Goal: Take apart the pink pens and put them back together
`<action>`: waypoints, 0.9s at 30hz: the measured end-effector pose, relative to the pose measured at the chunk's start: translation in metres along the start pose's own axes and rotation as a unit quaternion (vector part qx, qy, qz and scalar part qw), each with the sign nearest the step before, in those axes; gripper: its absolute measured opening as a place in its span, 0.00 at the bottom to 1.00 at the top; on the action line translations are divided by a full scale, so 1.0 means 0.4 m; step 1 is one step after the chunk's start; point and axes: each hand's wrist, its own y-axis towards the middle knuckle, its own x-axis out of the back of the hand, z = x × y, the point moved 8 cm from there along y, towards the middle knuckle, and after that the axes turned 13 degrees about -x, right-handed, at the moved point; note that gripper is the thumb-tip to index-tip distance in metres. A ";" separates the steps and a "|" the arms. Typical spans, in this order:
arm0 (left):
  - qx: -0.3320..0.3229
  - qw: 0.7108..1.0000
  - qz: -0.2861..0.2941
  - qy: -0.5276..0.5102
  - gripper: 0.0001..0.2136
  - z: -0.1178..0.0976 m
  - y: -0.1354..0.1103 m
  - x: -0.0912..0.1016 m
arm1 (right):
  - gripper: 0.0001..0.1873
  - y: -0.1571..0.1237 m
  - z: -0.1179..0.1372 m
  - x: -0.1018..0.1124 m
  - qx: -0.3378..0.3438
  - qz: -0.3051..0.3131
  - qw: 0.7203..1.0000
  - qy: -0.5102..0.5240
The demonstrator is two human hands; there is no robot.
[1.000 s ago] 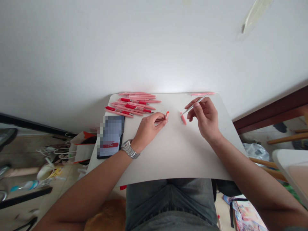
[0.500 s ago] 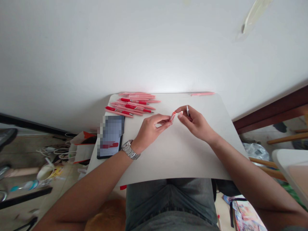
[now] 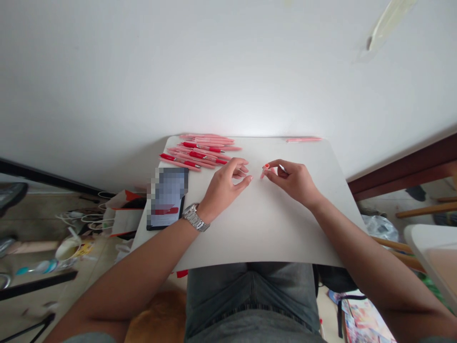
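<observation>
My right hand (image 3: 294, 178) pinches a short pink pen barrel piece (image 3: 264, 170) between thumb and forefinger, its orange-red open end pointing up. A small white pointed piece (image 3: 283, 168) shows between the other fingers of that hand; its kind is too small to tell. To the left, my left hand (image 3: 228, 180) hovers over the white table (image 3: 250, 233), thumb and fingers apart with nothing between them. Just beyond it lies a pile of pink pens (image 3: 207, 141), with several red click pens (image 3: 174, 160) among them.
A phone (image 3: 167, 197) lies at the table's left edge, its screen blurred out. One pink pen (image 3: 304, 139) rests at the far right edge along the wall (image 3: 250, 71). A second white tabletop (image 3: 428, 243) stands at the right. Bags and cables are on the floor at left.
The pink pen barrel piece has passed from my left hand to my right. My left hand has opened and drawn back a little, towards the pen pile.
</observation>
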 end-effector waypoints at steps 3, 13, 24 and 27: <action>-0.002 1.000 0.008 0.017 0.16 0.009 -0.002 -0.004 | 0.15 0.008 -0.013 0.000 -0.014 -0.004 1.000 0.005; -0.011 0.999 0.025 0.045 0.12 0.006 -0.004 -0.010 | 0.20 0.028 -0.041 0.028 -0.073 -0.023 0.995 0.064; -0.025 0.998 0.033 0.054 0.08 -0.009 -0.001 -0.010 | 0.23 0.027 -0.044 0.034 -0.090 -0.010 0.989 0.115; -0.027 0.998 0.030 0.055 0.08 -0.010 0.000 -0.010 | 0.22 0.025 -0.041 0.029 -0.103 0.008 0.988 0.118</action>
